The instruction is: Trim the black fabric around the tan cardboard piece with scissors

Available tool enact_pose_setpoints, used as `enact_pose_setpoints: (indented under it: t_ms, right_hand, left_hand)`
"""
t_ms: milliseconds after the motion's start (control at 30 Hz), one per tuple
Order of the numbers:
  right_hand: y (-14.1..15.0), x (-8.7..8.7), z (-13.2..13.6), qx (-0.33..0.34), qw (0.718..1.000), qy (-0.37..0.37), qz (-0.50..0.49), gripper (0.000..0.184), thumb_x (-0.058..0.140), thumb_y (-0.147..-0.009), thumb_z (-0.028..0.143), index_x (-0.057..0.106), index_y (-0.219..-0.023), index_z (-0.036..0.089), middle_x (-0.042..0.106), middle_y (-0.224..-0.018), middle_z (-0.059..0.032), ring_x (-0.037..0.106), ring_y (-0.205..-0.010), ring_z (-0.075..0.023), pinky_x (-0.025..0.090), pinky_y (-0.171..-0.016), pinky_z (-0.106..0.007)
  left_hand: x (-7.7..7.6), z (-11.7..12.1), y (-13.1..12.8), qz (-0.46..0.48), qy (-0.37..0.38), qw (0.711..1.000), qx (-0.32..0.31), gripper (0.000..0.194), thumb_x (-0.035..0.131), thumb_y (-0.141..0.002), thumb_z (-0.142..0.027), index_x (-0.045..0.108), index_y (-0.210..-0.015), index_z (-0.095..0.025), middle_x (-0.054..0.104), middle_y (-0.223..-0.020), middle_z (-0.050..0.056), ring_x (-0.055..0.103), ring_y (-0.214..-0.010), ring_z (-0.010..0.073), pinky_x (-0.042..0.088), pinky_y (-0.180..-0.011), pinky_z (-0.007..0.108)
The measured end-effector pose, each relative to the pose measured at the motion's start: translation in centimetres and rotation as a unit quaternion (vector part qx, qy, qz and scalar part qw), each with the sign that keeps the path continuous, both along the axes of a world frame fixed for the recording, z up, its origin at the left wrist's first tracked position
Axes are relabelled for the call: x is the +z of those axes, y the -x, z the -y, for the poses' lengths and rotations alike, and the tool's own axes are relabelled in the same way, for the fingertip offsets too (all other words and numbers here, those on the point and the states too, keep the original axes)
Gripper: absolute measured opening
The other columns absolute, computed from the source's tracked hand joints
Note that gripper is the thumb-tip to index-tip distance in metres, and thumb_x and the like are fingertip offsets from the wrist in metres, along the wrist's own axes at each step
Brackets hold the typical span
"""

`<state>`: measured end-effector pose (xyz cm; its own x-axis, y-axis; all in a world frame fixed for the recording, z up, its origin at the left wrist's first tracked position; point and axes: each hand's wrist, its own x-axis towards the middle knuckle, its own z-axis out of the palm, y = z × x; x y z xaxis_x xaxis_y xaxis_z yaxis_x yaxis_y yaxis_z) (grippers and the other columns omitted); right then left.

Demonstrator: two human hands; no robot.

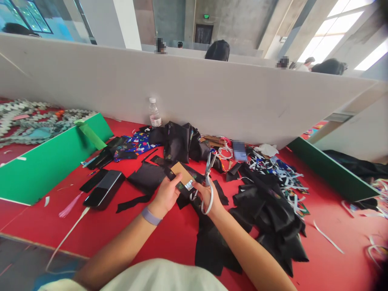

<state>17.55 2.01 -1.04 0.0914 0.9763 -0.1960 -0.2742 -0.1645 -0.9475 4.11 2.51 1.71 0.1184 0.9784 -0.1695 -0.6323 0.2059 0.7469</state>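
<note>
My left hand (166, 196) pinches a small tan card (182, 173) wrapped in black cloth, holding it up over the red table (169, 238). A lilac band sits on that wrist. My right hand (206, 195) grips a pair of scissors (208, 178) by their white loops, blades pointing up and away beside the card. The two hands almost touch at the card's lower edge. Black fabric pieces (148, 178) lie flat just beyond my hands.
A heap of black cloth (266, 210) and coloured scraps lies to the right. A phone on a power bank (104, 188) with a white cable lies left, by a green divider (45, 165). A water bottle (154, 113) stands against the grey partition. Other people sit beyond it.
</note>
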Motion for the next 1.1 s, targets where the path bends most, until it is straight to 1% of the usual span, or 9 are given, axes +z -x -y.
enact_pose_setpoints:
  t_ms: [100,233,333,433,533,667,833,967,1100]
  right_hand:
    - [-1.0,0.1,-0.3,-0.011,0.984,-0.064,0.166,0.039,0.075,-0.064,0.035,0.053,-0.093,0.023,0.054,-0.067,0.0060,0.053,-0.058,-0.0134,0.043,-0.057,-0.026]
    - [-2.2,0.8,-0.7,0.025,0.952,-0.163,0.257,0.034,0.068,-0.071,0.028,0.049,-0.099,0.024,0.065,-0.090,-0.0010,0.062,-0.082,-0.0190,0.047,-0.077,-0.032]
    - [-2.2,1.4,-0.6,0.053,0.935,-0.174,0.305,0.031,0.064,-0.071,0.024,0.050,-0.098,0.024,0.065,-0.090,-0.0012,0.062,-0.080,-0.0190,0.046,-0.074,-0.030]
    - [-1.8,1.9,-0.3,0.039,0.929,-0.158,0.332,0.022,0.060,-0.074,0.027,0.052,-0.095,0.023,0.063,-0.080,0.0005,0.058,-0.070,-0.0175,0.044,-0.066,-0.028]
    - [-1.7,2.0,-0.4,0.001,0.939,-0.133,0.316,0.019,0.058,-0.076,0.031,0.053,-0.092,0.023,0.057,-0.070,0.0027,0.053,-0.063,-0.0161,0.041,-0.063,-0.028]
    - [-2.0,1.6,-1.0,-0.020,0.969,-0.086,0.231,0.018,0.060,-0.075,0.035,0.057,-0.087,0.022,0.055,-0.070,0.0030,0.050,-0.064,-0.0151,0.039,-0.063,-0.027]
    - [-2.4,1.7,-1.1,0.017,0.990,-0.069,0.120,0.028,0.066,-0.075,0.046,0.056,-0.085,0.021,0.051,-0.070,0.0035,0.046,-0.063,-0.0132,0.037,-0.062,-0.026]
    - [-2.4,2.3,-0.9,0.053,0.990,-0.061,0.114,0.043,0.080,-0.061,0.043,0.056,-0.089,0.022,0.047,-0.070,0.0054,0.045,-0.064,-0.0121,0.037,-0.062,-0.025]
    - [-2.2,2.8,-0.5,0.077,0.990,-0.023,0.115,0.045,0.082,-0.058,0.036,0.056,-0.091,0.023,0.047,-0.066,0.0067,0.045,-0.060,-0.0120,0.036,-0.058,-0.026]
  left_hand:
    - [0.3,0.0,0.7,-0.043,0.020,0.999,-0.007,0.038,0.075,-0.072,-0.026,0.065,-0.107,-0.019,0.073,-0.098,0.006,0.068,-0.096,0.0252,0.052,-0.086,0.036]
    - [0.5,0.3,1.3,-0.108,0.027,0.993,-0.042,0.030,0.076,-0.070,-0.028,0.068,-0.098,-0.020,0.073,-0.101,0.007,0.067,-0.096,0.0275,0.053,-0.084,0.036]
    - [0.4,0.5,1.2,-0.138,0.019,0.988,-0.069,0.036,0.077,-0.068,-0.028,0.069,-0.101,-0.017,0.072,-0.107,0.008,0.065,-0.103,0.0290,0.051,-0.089,0.037]
    - [0.3,0.7,1.1,-0.150,0.014,0.985,-0.085,0.041,0.078,-0.067,-0.030,0.067,-0.104,-0.015,0.070,-0.111,0.009,0.063,-0.107,0.0305,0.050,-0.090,0.039]
    - [0.4,0.8,1.1,-0.150,0.017,0.983,-0.104,0.043,0.078,-0.067,-0.032,0.067,-0.105,-0.015,0.070,-0.113,0.010,0.062,-0.109,0.0317,0.050,-0.089,0.040]
    - [0.8,0.6,1.2,-0.153,0.020,0.983,-0.099,0.043,0.079,-0.066,-0.030,0.067,-0.105,-0.015,0.070,-0.114,0.010,0.061,-0.112,0.0309,0.048,-0.092,0.039]
    - [0.7,0.4,1.6,-0.163,0.006,0.980,-0.116,0.041,0.077,-0.069,-0.029,0.067,-0.106,-0.016,0.071,-0.109,0.009,0.062,-0.110,0.0296,0.047,-0.093,0.038]
    - [0.8,0.4,1.9,-0.184,0.009,0.970,-0.157,0.039,0.078,-0.068,-0.028,0.068,-0.104,-0.017,0.073,-0.105,0.009,0.065,-0.104,0.0289,0.048,-0.091,0.039]
    - [1.5,0.1,2.1,-0.222,-0.003,0.957,-0.189,0.040,0.080,-0.066,-0.027,0.069,-0.103,-0.017,0.073,-0.107,0.009,0.064,-0.105,0.0295,0.048,-0.090,0.039]
